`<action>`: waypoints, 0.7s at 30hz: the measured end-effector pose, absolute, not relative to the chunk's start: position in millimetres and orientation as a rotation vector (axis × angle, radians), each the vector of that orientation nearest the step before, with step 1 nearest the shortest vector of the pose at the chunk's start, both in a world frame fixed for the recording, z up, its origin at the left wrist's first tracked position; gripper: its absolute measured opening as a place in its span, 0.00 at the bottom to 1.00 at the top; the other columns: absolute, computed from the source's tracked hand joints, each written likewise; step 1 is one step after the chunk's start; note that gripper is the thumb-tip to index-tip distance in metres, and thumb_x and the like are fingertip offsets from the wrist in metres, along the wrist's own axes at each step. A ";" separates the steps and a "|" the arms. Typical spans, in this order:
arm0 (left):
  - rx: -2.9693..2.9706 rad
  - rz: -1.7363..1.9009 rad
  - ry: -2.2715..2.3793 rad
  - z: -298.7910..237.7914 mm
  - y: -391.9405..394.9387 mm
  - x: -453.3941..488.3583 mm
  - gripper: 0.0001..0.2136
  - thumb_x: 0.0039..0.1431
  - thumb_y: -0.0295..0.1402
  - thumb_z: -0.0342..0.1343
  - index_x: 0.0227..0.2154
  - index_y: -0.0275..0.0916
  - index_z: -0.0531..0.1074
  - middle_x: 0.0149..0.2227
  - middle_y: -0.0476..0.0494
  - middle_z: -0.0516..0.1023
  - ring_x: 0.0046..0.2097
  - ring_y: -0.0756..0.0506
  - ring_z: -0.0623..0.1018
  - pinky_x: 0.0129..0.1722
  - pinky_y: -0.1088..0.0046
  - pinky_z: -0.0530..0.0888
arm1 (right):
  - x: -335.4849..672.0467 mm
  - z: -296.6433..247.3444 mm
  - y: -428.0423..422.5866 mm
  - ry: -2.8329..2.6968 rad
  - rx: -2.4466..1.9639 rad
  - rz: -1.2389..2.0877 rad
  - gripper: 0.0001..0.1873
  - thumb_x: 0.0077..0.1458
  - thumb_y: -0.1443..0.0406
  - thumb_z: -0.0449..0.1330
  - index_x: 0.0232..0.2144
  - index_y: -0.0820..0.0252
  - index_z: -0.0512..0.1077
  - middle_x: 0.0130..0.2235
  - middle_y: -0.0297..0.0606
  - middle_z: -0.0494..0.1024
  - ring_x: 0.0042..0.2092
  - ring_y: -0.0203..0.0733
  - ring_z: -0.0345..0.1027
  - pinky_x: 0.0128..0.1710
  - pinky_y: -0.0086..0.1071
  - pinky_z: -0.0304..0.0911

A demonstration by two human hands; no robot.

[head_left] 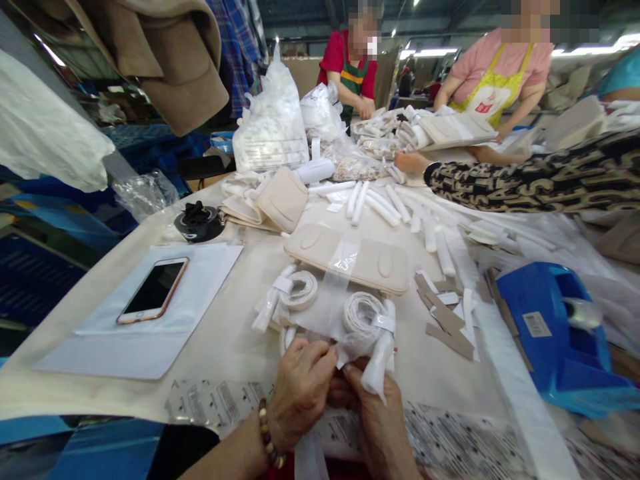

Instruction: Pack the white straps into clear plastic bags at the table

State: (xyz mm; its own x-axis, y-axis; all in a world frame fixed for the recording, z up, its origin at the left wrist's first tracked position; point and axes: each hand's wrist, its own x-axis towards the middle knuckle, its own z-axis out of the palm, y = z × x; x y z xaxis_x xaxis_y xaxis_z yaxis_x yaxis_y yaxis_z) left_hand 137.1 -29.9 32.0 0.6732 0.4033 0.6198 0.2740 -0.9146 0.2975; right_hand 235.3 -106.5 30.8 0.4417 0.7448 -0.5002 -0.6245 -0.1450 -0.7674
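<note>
My left hand (306, 377), with a beaded bracelet at the wrist, is closed near the table's front edge. Close beside it, my right hand (375, 410) is also closed, its fingertips partly hidden. Both pinch a translucent white wrapping sheet (325, 313), whose tail hangs below the hands. Beyond them lies a flat beige bag (367, 263) with a band of the sheet across its middle. Two coiled off-white straps, a left coil (303, 291) and a right coil (361, 313), rest in front of the bag, bound with white wrapping. The right coil's wrapped end touches my right hand.
A phone (154, 290) lies on white sheets at left, near a black round holder (199, 221). A blue tape dispenser (555, 327) stands right, beside beige scraps (447, 317). White rolls (380, 205) and full plastic bags (273, 127) lie behind. A co-worker's patterned sleeve (540, 175) reaches in.
</note>
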 end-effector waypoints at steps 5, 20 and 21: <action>2.665 1.069 0.577 34.2 -30.0 138.2 0.08 0.61 0.22 0.45 0.35 0.34 0.68 0.29 0.44 0.73 0.31 0.48 0.71 0.31 0.71 0.66 | 237.2 33.4 -104.1 -0.204 -1.359 1.134 0.17 0.37 0.55 0.66 0.23 0.63 0.71 0.21 0.36 0.75 0.21 0.39 0.66 0.19 0.29 0.62; 2.702 1.087 0.494 30.4 -29.2 137.6 0.09 0.61 0.23 0.43 0.38 0.32 0.68 0.29 0.43 0.74 0.30 0.48 0.72 0.29 0.70 0.66 | 237.0 33.8 -101.2 -0.152 -1.278 1.174 0.20 0.43 0.52 0.65 0.29 0.64 0.73 0.24 0.38 0.77 0.23 0.41 0.70 0.19 0.29 0.63; 2.734 1.095 0.471 30.3 -28.8 137.6 0.10 0.62 0.24 0.43 0.38 0.32 0.69 0.29 0.42 0.74 0.29 0.48 0.72 0.29 0.69 0.66 | 237.4 33.4 -101.7 -0.153 -1.261 1.186 0.20 0.44 0.51 0.64 0.30 0.64 0.73 0.25 0.38 0.77 0.24 0.42 0.70 0.19 0.29 0.63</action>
State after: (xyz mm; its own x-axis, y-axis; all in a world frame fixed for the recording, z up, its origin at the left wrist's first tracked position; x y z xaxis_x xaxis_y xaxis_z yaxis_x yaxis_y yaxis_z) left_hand 137.6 -28.8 30.3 0.6826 0.3461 0.6437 0.2296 -0.9377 0.2607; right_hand 237.4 -101.7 33.4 0.4481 0.7473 -0.4906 -0.5982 -0.1572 -0.7858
